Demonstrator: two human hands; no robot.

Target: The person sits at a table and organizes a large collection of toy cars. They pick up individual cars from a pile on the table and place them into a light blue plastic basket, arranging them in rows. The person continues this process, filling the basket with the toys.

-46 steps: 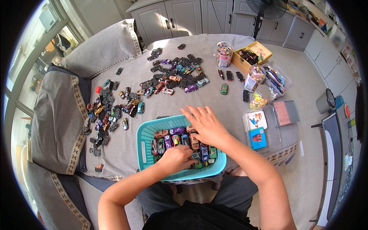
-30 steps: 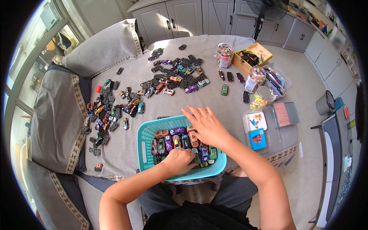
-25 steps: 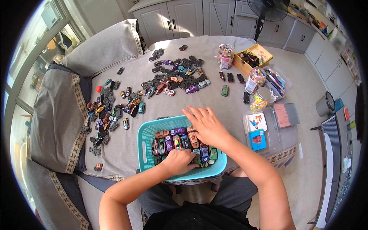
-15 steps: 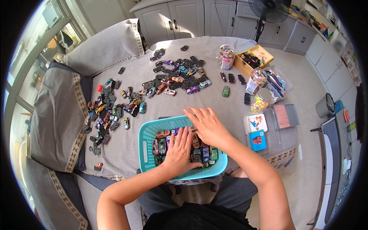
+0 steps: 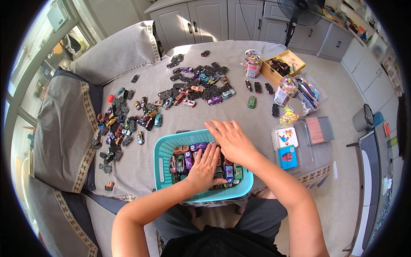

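A turquoise plastic basket stands at the table's front edge, just before my lap. Toy cars of several colours lie side by side inside it. My left hand is laid flat over the middle of these cars, fingers stretched and nothing gripped. Over the basket's far rim, right of the middle, my right hand reaches with its fingers extended; it holds nothing that I can see. The cars under both palms are hidden.
Loose toy cars are heaped on the grey tablecloth beyond the basket, and another pile is at the left. Jars, a wooden box and plastic cases line the right side. A green car sits apart.
My left hand has slid slightly to the right across the cars, uncovering a purple one at its left. My right hand has stayed nearly still.
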